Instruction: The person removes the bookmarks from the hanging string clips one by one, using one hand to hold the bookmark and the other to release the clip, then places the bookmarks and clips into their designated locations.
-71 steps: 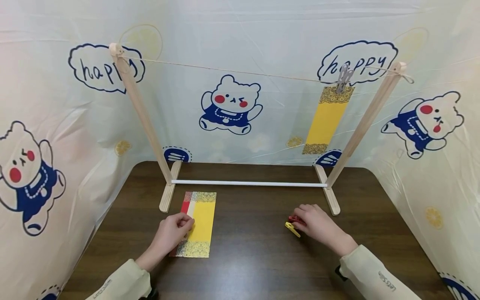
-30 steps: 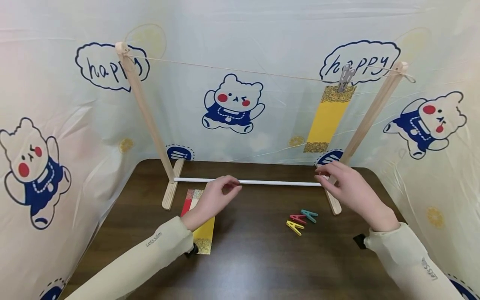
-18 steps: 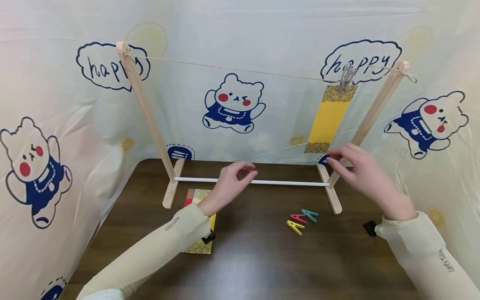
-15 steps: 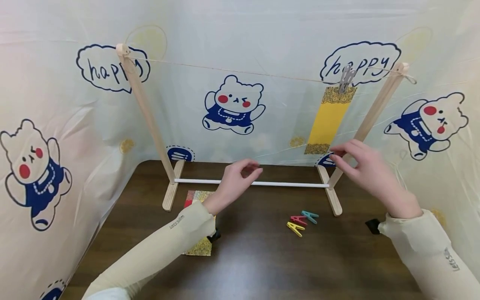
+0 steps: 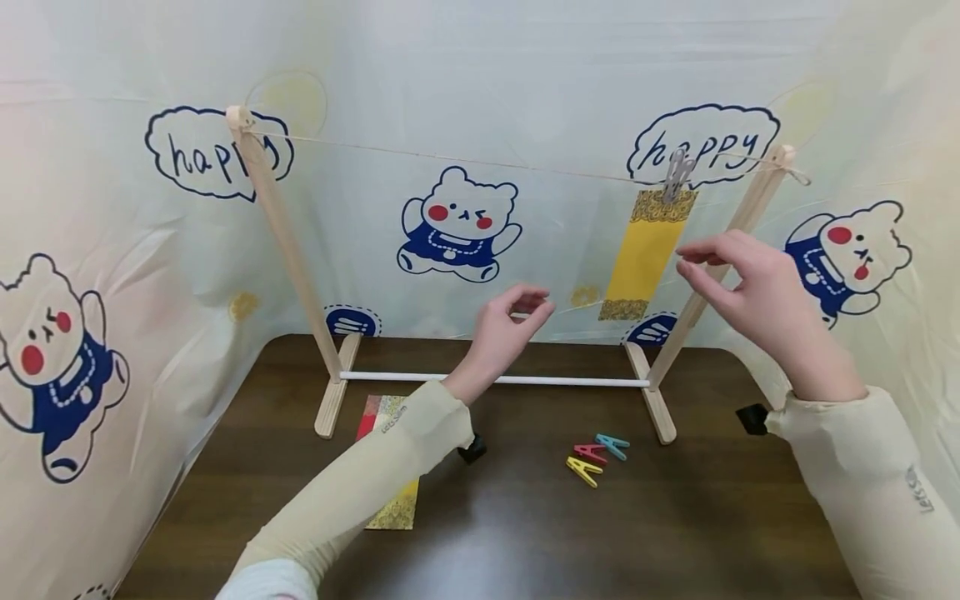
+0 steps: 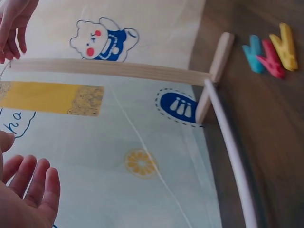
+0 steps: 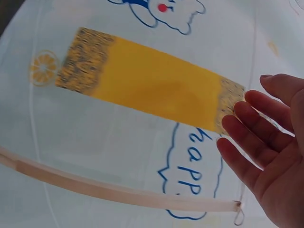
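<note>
A yellow paper strip (image 5: pixel 647 258) with patterned ends hangs from the string (image 5: pixel 450 156), held by a grey clothespin (image 5: pixel 677 175). My right hand (image 5: pixel 757 300) is raised just right of the strip, fingers loosely bent and holding nothing. In the right wrist view, the fingers of that hand (image 7: pixel 280 147) overlap the strip's clipped end; contact cannot be judged. My left hand (image 5: pixel 504 337) hovers above the white rod (image 5: pixel 577 382), lower left of the strip, its fingers relaxed with nothing in them. Paper strips (image 5: pixel 396 507), yellow on top, lie on the table, partly hidden by my left sleeve.
Yellow (image 5: pixel 584 472), red (image 5: pixel 591 453) and teal (image 5: pixel 612 446) clothespins lie together on the dark table (image 5: pixel 525 533). A left wooden post (image 5: pixel 281 242) and a right wooden post (image 5: pixel 750 204) carry the string. A printed cloth (image 5: pixel 480 67) surrounds the table's back and sides.
My left hand has lifted off the paper strips and moved right and up. My right hand has left the clothespins and risen beside the hanging strip.
</note>
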`<action>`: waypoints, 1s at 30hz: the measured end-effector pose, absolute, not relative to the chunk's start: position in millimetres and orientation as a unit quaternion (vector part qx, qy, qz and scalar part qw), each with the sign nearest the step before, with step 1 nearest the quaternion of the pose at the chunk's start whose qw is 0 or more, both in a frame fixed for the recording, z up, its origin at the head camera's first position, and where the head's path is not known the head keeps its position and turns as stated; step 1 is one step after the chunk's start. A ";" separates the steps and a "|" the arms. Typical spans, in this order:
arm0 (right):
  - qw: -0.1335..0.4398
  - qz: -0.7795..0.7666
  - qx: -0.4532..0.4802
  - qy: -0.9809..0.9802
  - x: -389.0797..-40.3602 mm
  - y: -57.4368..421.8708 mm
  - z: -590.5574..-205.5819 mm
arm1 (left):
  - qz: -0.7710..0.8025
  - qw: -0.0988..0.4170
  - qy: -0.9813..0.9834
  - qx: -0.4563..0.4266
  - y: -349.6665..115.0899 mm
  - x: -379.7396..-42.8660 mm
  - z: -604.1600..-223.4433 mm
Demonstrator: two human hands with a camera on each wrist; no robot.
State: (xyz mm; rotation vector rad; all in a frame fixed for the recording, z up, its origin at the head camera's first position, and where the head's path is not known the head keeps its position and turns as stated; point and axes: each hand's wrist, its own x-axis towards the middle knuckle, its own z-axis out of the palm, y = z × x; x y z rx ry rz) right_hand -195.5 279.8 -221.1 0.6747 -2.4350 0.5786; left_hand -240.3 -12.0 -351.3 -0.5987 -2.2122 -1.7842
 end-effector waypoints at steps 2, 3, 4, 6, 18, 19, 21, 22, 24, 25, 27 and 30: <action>0.265 0.218 0.238 -0.909 -198.5 279.1 -213.8 | -0.616 0.120 -0.752 -0.202 -8.0 -244.3 -348.0; 0.259 0.221 0.232 -0.911 -200.5 278.8 -210.4 | -0.617 0.122 -0.751 -0.202 -6.5 -246.5 -346.0; 0.252 0.223 0.229 -0.914 -202.4 278.2 -206.9 | -0.618 0.126 -0.750 -0.202 -5.3 -248.6 -343.8; 0.234 0.230 0.221 -0.919 -207.7 277.3 -200.7 | -0.618 0.134 -0.747 -0.203 -3.7 -252.2 -338.2; 0.227 0.280 0.166 -0.918 -216.4 287.2 -166.5 | -0.633 0.112 -0.739 -0.204 20.8 -266.7 -316.5; 0.225 0.285 0.160 -0.918 -216.0 289.0 -164.5 | -0.631 0.110 -0.740 -0.205 24.0 -267.4 -317.3; 0.226 0.288 0.150 -0.918 -215.8 291.5 -160.6 | -0.629 0.106 -0.741 -0.208 30.4 -268.7 -319.3; 0.229 0.288 0.145 -0.918 -216.2 292.1 -158.5 | -0.628 0.103 -0.742 -0.211 33.3 -269.2 -320.3; 0.234 0.289 0.138 -0.918 -217.9 292.4 -154.7 | -0.625 0.100 -0.743 -0.217 38.5 -270.2 -322.1; 0.235 0.289 0.135 -0.918 -219.3 291.9 -152.7 | -0.626 0.099 -0.742 -0.219 40.6 -270.3 -323.1; 0.239 0.290 0.135 -0.917 -223.3 290.0 -149.6 | -0.626 0.093 -0.743 -0.217 43.8 -270.0 -325.2; 0.240 0.299 0.141 -0.913 -231.2 285.2 -146.5 | -0.634 0.083 -0.740 -0.209 47.5 -269.6 -328.5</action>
